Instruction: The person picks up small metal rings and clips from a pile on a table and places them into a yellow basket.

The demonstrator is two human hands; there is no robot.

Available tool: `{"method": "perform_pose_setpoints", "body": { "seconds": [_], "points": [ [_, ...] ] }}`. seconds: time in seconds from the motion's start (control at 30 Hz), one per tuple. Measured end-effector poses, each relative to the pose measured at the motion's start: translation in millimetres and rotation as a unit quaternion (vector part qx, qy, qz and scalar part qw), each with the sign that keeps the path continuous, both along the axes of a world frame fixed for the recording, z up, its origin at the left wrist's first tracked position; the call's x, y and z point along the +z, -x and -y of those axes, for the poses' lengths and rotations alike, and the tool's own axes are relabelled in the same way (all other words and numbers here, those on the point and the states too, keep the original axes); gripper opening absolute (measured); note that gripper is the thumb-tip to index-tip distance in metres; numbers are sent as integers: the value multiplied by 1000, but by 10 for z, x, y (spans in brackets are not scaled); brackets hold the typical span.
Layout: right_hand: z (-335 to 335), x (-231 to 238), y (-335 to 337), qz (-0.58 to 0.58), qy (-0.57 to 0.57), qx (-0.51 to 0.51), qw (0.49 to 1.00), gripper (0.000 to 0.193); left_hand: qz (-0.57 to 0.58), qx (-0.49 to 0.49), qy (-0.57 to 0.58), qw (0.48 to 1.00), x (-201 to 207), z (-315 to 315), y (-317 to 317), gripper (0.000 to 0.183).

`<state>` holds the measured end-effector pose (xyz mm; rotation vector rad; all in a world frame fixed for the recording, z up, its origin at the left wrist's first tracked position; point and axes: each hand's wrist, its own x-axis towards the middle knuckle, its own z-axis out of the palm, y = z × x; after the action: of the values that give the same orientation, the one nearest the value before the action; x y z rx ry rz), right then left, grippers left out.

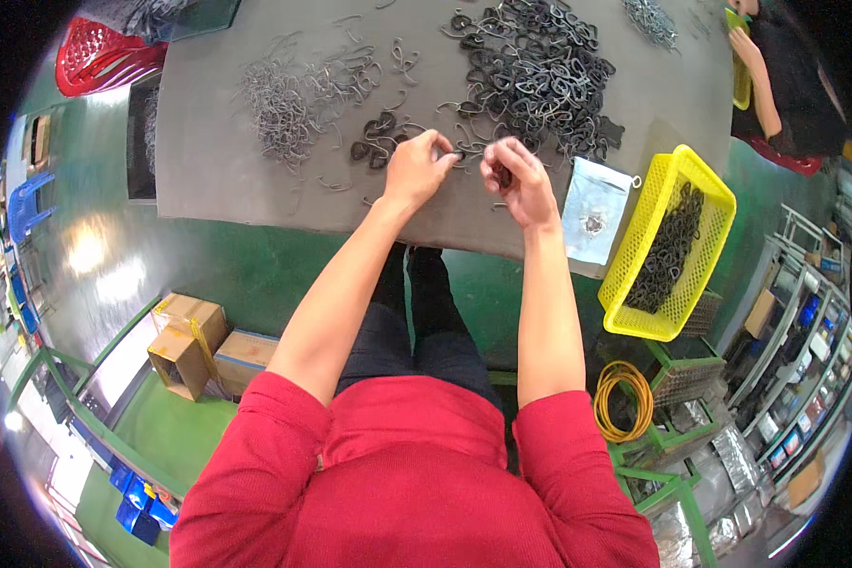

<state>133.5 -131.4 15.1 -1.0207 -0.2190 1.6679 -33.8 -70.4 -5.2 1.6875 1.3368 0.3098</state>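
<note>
Both of my hands work close together above the grey table. The fingers of my left hand are pinched on a small black ring with a thin metal hook. My right hand is curled, with dark ring-like pieces showing inside its fingers. Just left of my left hand lies a small group of black rings with hooks. Beyond my right hand spreads a large heap of black rings with metal hooks. Loose silver wire hooks are scattered at the left.
Right of my right hand lies a pale blue pouch. Beside it a yellow basket holds black rings. A co-worker's hand is at the far right, near more wire hooks. A red basket stands at the far left.
</note>
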Motion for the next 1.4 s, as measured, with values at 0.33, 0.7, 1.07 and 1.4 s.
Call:
{"method": "perform_pose_setpoints", "body": {
  "seconds": [0.33,0.7,1.07,1.4],
  "points": [
    [-1015,-192,1082,711,6,257,655,28,404,203,338,825,156,-153,1249,15],
    [-1094,-131,1025,703,-67,251,663,30,388,273,332,815,164,-710,1181,23],
    [-979,-61,410,567,95,140,806,29,-95,103,-146,979,-44,-538,850,26],
    [-662,-105,707,527,-25,200,825,21,328,57,308,891,33,-751,1237,20]
  ]
}}
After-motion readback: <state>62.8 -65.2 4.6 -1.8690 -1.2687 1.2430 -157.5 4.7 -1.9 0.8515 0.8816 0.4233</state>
